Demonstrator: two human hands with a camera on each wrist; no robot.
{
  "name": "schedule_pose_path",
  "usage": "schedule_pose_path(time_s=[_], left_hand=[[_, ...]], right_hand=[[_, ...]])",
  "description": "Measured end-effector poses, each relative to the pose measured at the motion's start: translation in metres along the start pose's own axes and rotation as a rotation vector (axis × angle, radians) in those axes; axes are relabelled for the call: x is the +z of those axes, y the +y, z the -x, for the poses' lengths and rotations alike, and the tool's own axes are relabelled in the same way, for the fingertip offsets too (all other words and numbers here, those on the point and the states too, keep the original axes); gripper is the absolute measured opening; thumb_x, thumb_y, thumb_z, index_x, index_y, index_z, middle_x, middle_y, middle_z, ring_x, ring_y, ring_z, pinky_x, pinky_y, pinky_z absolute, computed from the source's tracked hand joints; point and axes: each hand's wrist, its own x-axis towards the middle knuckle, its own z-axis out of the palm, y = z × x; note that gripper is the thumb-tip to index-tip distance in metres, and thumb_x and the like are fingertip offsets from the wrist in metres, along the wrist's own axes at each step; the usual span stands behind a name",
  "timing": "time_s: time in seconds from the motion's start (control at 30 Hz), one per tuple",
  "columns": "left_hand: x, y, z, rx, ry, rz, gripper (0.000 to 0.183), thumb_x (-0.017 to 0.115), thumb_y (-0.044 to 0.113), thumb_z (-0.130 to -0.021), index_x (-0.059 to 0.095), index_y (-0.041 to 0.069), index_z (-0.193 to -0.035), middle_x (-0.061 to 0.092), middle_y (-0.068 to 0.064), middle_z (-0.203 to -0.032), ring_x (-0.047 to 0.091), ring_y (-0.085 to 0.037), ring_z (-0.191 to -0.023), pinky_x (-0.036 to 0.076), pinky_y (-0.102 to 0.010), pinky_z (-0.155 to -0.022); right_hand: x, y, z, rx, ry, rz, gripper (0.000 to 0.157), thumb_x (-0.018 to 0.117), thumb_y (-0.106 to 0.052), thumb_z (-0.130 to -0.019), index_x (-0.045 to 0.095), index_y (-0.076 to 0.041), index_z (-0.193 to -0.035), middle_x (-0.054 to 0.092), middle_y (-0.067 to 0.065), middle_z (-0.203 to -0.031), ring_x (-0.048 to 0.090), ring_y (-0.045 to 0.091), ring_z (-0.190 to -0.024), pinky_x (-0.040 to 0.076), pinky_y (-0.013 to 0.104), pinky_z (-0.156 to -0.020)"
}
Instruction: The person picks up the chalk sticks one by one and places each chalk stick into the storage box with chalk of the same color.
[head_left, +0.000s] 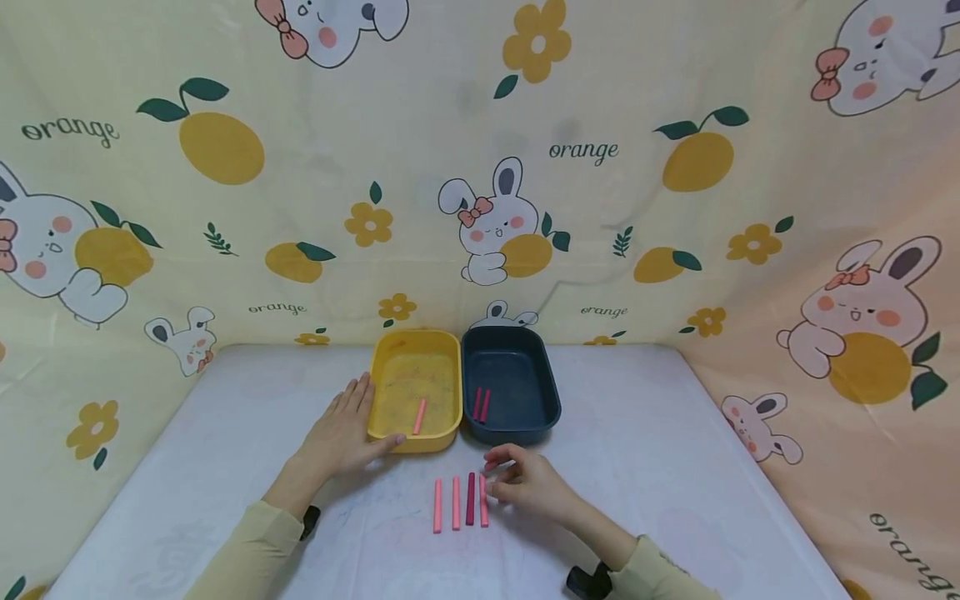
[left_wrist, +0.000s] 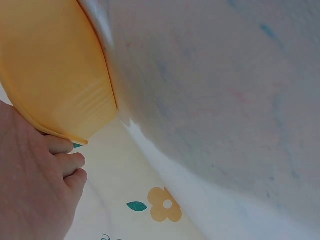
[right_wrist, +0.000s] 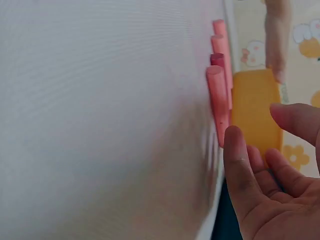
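Note:
Along the left side of the yellow tray [head_left: 423, 444] rests my left hand [head_left: 341, 433], fingers extended and thumb at the front rim. In the left wrist view its fingertips [left_wrist: 75, 162] lie by the tray's edge. My right hand [head_left: 536, 483] is beside the rightmost light pink chalk stick [head_left: 483, 512], thumb and fingers bent but apart, with nothing between them in the right wrist view. That stick ends a row with a dark red chalk stick [head_left: 470, 500] and two more light pink ones [head_left: 455, 504]. One pink stick [head_left: 419, 417] lies in the yellow tray.
Right against the yellow tray stands a dark blue tray [head_left: 517, 435] with two dark red sticks [head_left: 482, 405] inside. Both trays are on a white-covered table [head_left: 637, 433], in front of a patterned cloth backdrop [head_left: 420, 125].

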Motion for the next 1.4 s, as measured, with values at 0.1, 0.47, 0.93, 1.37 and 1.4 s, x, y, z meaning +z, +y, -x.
schedule_pose_path(time_s=[0.1, 0.47, 0.93, 1.37, 1.4], left_hand=[[0.0, 0.0, -0.001, -0.003, -0.008, -0.001, 0.117, 0.051, 0.078, -0.093, 0.017, -0.012, -0.161, 0.01, -0.027, -0.171, 0.014, -0.046, -0.157, 0.019, -0.059, -0.126], [0.001, 0.0, -0.001, -0.006, -0.006, -0.004, 0.118, 0.052, 0.078, -0.092, 0.016, -0.011, -0.161, 0.01, -0.026, -0.171, 0.014, -0.045, -0.157, 0.019, -0.058, -0.127], [0.001, 0.0, -0.002, -0.002, 0.002, 0.0, 0.117, 0.055, 0.076, -0.092, 0.018, -0.011, -0.161, 0.011, -0.027, -0.171, 0.015, -0.046, -0.157, 0.021, -0.059, -0.126], [0.0, 0.001, 0.0, -0.015, -0.007, 0.004, 0.117, 0.054, 0.077, -0.092, 0.018, -0.01, -0.161, 0.011, -0.026, -0.171, 0.014, -0.045, -0.157, 0.019, -0.059, -0.126], [0.0, 0.001, 0.0, -0.018, -0.008, 0.005, 0.116, 0.054, 0.076, -0.092, 0.017, -0.01, -0.161, 0.01, -0.026, -0.171, 0.014, -0.045, -0.157, 0.019, -0.059, -0.126]], right_hand=[[0.002, 0.002, -0.001, 0.019, -0.032, 0.014, 0.044, 0.077, -0.007, -0.091, 0.061, 0.003, -0.131, 0.069, 0.012, -0.119, 0.066, 0.016, -0.084, 0.057, 0.023, -0.066], [0.008, 0.006, -0.007, 0.023, -0.044, 0.088, 0.047, 0.081, -0.009, -0.089, 0.061, 0.002, -0.13, 0.065, 0.008, -0.114, 0.062, 0.014, -0.077, 0.056, 0.022, -0.06], [0.008, 0.007, -0.014, 0.037, -0.04, 0.208, 0.044, 0.088, -0.016, -0.084, 0.068, -0.005, -0.122, 0.06, 0.002, -0.103, 0.057, 0.013, -0.075, 0.049, 0.021, -0.06], [0.009, 0.003, -0.014, 0.034, -0.025, 0.253, 0.033, 0.089, -0.015, -0.083, 0.074, -0.007, -0.111, 0.06, 0.002, -0.098, 0.057, 0.014, -0.073, 0.048, 0.022, -0.059], [0.01, 0.003, -0.014, 0.037, -0.023, 0.251, 0.032, 0.089, -0.015, -0.083, 0.075, -0.007, -0.111, 0.06, 0.002, -0.098, 0.057, 0.014, -0.073, 0.048, 0.022, -0.059]])
